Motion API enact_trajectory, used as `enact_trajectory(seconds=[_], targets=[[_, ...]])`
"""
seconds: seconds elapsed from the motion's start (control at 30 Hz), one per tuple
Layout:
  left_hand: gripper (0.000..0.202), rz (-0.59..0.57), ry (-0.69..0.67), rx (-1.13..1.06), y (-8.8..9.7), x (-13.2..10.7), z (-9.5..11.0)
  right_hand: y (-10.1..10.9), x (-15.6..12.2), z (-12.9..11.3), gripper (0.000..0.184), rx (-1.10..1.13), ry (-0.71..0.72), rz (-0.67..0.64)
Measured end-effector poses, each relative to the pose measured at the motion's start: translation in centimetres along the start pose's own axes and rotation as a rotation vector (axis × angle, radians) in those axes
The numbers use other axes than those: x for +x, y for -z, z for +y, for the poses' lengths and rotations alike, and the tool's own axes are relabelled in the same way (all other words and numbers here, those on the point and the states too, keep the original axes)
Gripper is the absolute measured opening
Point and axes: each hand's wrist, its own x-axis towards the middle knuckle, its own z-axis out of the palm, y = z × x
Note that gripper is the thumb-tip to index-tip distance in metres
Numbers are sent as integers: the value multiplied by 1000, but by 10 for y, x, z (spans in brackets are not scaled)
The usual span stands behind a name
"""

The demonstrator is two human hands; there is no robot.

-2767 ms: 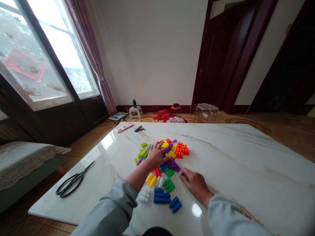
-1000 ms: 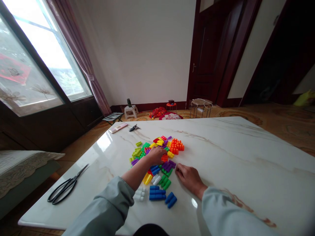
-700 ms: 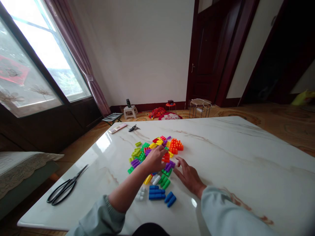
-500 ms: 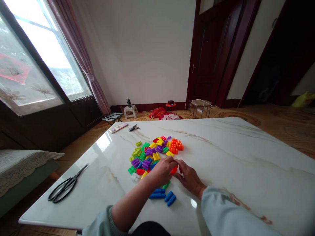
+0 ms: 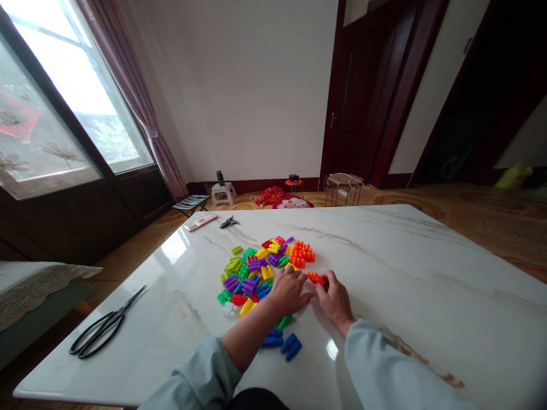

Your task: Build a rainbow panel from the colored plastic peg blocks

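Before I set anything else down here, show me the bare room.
Widest: right of the orange cluster, between the far edge of the table and the right sleeve. Another: between the scissors and the block pile. Crowded: the middle, where the left grip is over the pile's near-right side and the right grip pinches an orange block.

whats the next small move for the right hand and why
Probably ease the right hand forward and slightly left, setting its knobbed orange plastic block beside the cluster of upright orange plastic blocks: the colours match, that cluster stands just beyond, and the left hand, thumb spread, does not seem to be gripping the block.
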Motion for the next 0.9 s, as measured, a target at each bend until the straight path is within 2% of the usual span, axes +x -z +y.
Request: enact_trajectory(seconds=[0.13,0.23,0.33,0.4,0.53,0.63,0.73,0.9], targets=[[59,-20,157,75,-5,-3,-1,0,0,-1,12,88,-31,15],[62,-5,213,67,-4,-13,2,0,1,-1,15,92,37,25],[49,18,114,20,4,-35,3,-1,0,-2,16,42,100,18],[48,18,11,-39,11,-56,2,-1,0,-2,15,6,104,4],[67,-32,-133,-87,22,-104,-9,0,-1,-4,22,-24,94,-22],[74,-90,-194,-83,24,-129,-21,0,0,-5,33,-57,103,-47],[75,-121,-233,-78,21,-137,-30,-3,0,-2,36,-106,118,-80],[70,-120,-233,-72,20,-134,-29,-6,2,3,34,-192,165,-91]])
